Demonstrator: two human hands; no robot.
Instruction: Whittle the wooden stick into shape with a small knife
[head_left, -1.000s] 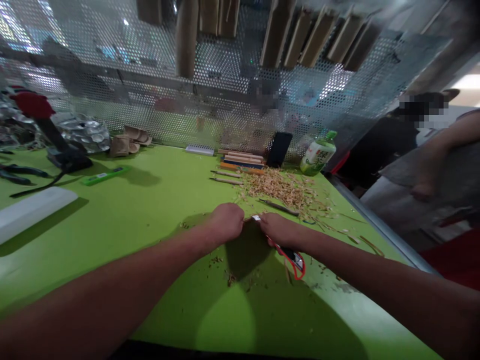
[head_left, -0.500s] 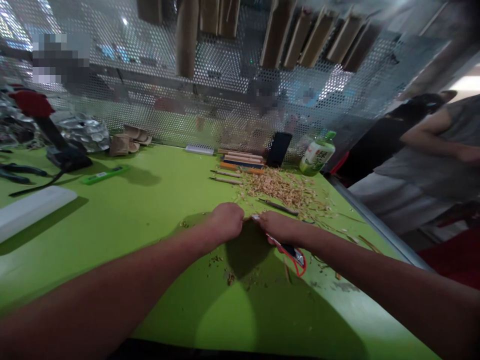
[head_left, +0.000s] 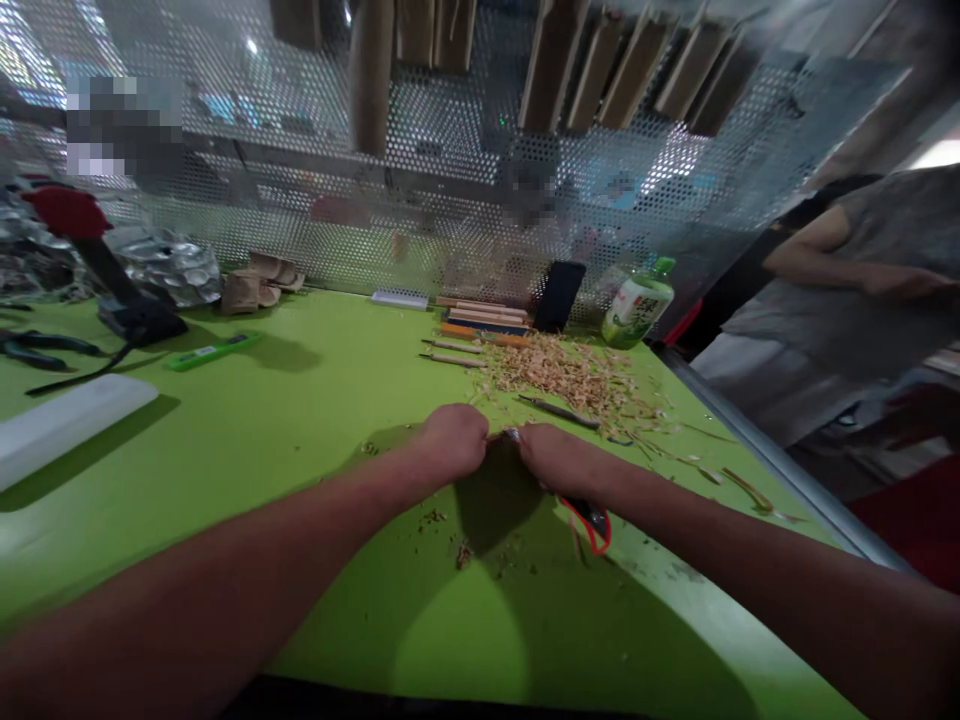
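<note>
Over the green tabletop (head_left: 330,590), my right hand (head_left: 559,455) is closed around a utility knife (head_left: 592,518). Its dark rear end and a red cord stick out below the palm, and its metal front shows between my hands. My left hand (head_left: 456,442) is closed in a fist on a thin wooden strip (head_left: 495,437), of which only a short bit is visible at the fingers. The knife's front meets the strip or lies right beside it; I cannot tell which. Small shavings (head_left: 463,552) lie scattered beneath. A slim carving tool (head_left: 559,411) rests just beyond my right hand.
A heap of wood shavings (head_left: 555,370) lies ahead, with thin tools (head_left: 452,360), a phone (head_left: 560,297) and a green-capped bottle (head_left: 637,305) around it. At left are a white block (head_left: 75,420), pliers (head_left: 45,350) and a cordless tool (head_left: 97,250). A person (head_left: 862,260) stands at right.
My right hand has rolled slightly over the knife, so less of its handle shows. The left hand stays nearly still. At right, the person's arm and body have shifted.
</note>
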